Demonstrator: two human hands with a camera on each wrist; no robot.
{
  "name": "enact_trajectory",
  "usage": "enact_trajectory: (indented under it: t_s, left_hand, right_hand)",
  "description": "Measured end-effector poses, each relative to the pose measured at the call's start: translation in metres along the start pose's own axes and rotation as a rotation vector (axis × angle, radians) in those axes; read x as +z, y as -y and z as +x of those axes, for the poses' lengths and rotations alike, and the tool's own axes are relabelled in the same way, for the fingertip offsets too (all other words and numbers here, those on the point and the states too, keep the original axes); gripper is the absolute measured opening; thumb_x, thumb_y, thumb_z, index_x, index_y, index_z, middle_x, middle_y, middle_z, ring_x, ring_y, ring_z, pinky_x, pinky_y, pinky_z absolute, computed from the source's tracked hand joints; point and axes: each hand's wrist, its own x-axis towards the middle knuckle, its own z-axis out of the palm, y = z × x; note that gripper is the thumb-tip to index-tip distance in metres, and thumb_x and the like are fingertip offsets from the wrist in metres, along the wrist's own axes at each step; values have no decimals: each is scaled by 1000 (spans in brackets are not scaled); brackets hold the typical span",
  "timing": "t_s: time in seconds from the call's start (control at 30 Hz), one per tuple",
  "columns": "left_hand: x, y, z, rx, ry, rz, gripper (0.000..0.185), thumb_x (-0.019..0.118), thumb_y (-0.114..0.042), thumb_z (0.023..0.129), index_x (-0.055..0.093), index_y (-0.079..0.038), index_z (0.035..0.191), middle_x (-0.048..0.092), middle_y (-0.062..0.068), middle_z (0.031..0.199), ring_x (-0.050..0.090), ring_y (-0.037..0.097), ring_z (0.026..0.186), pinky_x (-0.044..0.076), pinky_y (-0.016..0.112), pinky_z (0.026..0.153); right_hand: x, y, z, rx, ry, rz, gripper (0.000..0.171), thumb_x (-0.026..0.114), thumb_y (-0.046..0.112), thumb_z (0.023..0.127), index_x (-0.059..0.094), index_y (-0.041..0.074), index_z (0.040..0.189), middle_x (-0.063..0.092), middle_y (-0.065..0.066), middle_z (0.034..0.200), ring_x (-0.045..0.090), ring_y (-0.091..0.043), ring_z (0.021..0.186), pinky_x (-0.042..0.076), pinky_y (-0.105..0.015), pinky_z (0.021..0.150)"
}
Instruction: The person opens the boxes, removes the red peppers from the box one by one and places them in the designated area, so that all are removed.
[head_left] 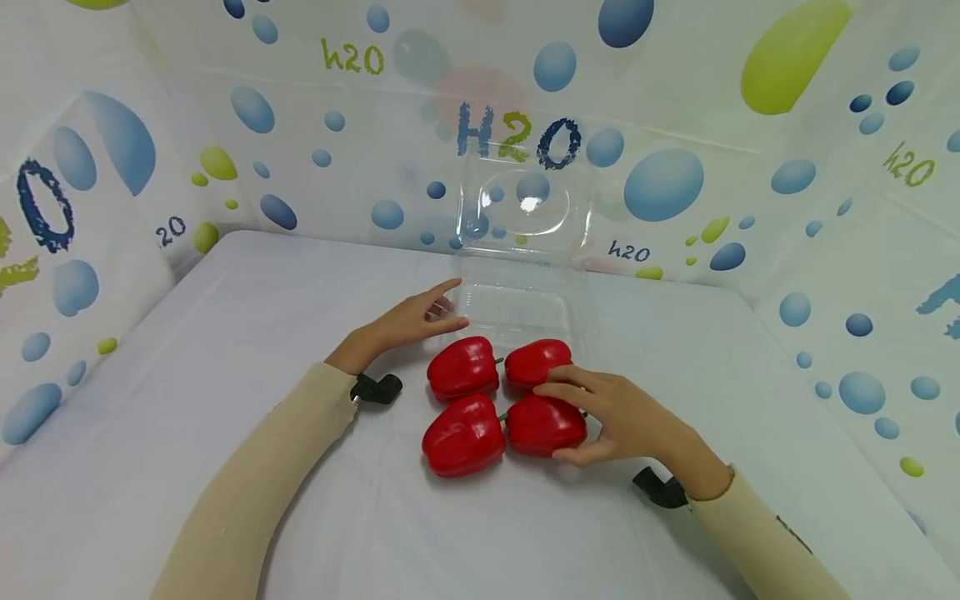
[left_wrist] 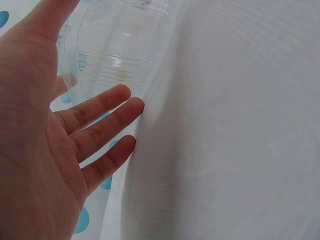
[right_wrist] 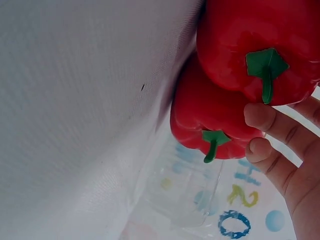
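Observation:
Four-square on the white table lie several glossy red bell peppers: back left [head_left: 462, 368], back right [head_left: 536, 363], front left [head_left: 463, 436] and front right [head_left: 546, 426]. My right hand [head_left: 618, 412] holds the front right bell pepper [right_wrist: 260, 40], thumb on its near side and fingers over its far side. In the right wrist view, green stems show on two peppers. Behind them stands a clear plastic container [head_left: 517, 307], its hinged lid [head_left: 525, 204] raised. By its left edge is my left hand [head_left: 412, 321], fingers extended and holding nothing; whether they touch the container I cannot tell.
A white cloth [head_left: 300, 292] covers the table. At the back and sides rises a white sheet [head_left: 675, 83] printed with blue and green drops and H2O lettering. Each wrist carries a small black camera mount [head_left: 377, 389].

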Motion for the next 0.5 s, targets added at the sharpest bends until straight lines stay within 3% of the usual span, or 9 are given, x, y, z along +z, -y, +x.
enact_trajectory:
  t_s: [0.5]
  left_hand:
    - [0, 2, 0, 12, -4, 7, 82, 63, -43, 90, 20, -19, 156, 51, 19, 137, 52, 36, 125, 47, 52, 99]
  right_hand:
    - [0, -1, -1, 28, 9, 14, 77, 87, 38, 65, 55, 14, 131, 55, -8, 127, 62, -21, 105, 59, -35, 78]
